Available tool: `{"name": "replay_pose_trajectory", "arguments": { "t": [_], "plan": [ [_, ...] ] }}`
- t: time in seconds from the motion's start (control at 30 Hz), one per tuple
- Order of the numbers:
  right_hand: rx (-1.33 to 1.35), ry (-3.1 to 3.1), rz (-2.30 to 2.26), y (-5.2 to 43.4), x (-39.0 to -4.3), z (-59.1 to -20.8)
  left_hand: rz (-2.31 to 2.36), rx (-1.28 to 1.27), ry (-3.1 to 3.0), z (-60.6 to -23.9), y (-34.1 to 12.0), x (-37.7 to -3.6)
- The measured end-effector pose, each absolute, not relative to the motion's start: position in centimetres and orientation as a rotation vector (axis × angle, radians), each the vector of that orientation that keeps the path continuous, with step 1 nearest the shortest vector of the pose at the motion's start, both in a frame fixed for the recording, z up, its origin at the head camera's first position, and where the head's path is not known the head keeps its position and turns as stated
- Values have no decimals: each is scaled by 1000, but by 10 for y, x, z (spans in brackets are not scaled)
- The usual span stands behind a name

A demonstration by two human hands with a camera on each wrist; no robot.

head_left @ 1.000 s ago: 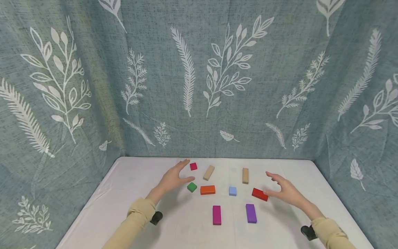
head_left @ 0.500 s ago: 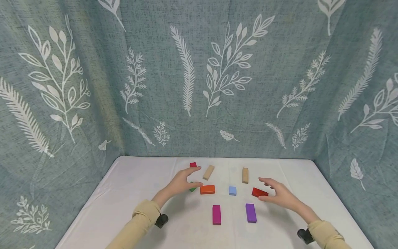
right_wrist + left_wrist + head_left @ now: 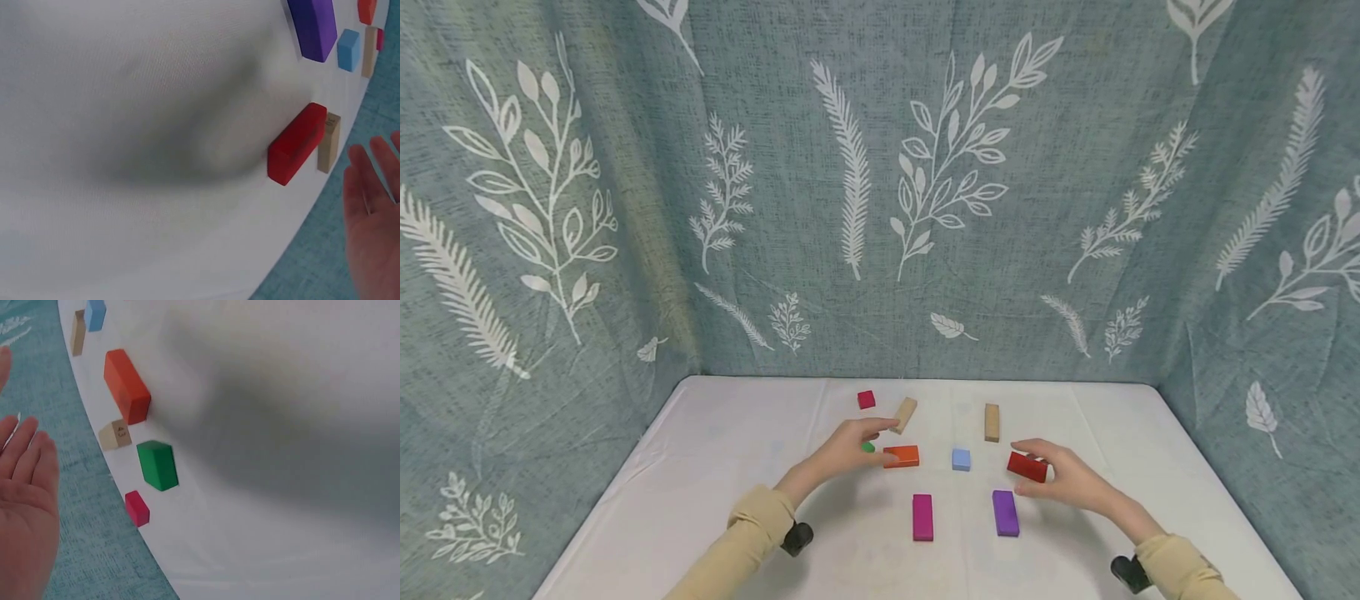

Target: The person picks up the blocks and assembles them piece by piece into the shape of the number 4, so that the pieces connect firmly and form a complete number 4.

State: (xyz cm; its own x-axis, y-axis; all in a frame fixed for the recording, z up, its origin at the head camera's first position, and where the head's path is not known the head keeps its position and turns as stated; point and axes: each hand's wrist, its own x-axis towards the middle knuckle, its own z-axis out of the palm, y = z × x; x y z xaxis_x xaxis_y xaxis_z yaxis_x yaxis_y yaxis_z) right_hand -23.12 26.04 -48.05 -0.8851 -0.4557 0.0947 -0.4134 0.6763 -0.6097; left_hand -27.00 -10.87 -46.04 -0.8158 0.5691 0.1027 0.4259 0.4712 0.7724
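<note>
1. I see the white table filling the lower part of the head view, with a leaf-print curtain hung around it.
2. My left hand hovers over the green block, fingers relaxed and spread, gripping nothing; the wrist view shows the palm clear of the block.
3. My right hand sits just behind the red block, fingers loosely curved toward it; the right wrist view shows the fingers apart from the block, so nothing is held.
4. The orange block lies just right of the green one.
5. The magenta block and purple block lie nearest me, side by side but apart.
6. Two tan blocks lie farther back.
7. The pale blue block sits in the middle, and a small crimson cube lies farthest back.
</note>
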Motion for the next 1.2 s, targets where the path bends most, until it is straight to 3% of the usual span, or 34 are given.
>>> {"name": "replay_pose_trajectory", "arguments": {
  "t": [0.63, 1.2],
  "plan": [
    [-936, 2656, -1000, 255, -225, -486, 1211, 903, 2322, -481, -89, -258],
    [-874, 2624, -947, 252, -224, -500, 1135, 877, 2349, -507, -85, -250]
  ]
}}
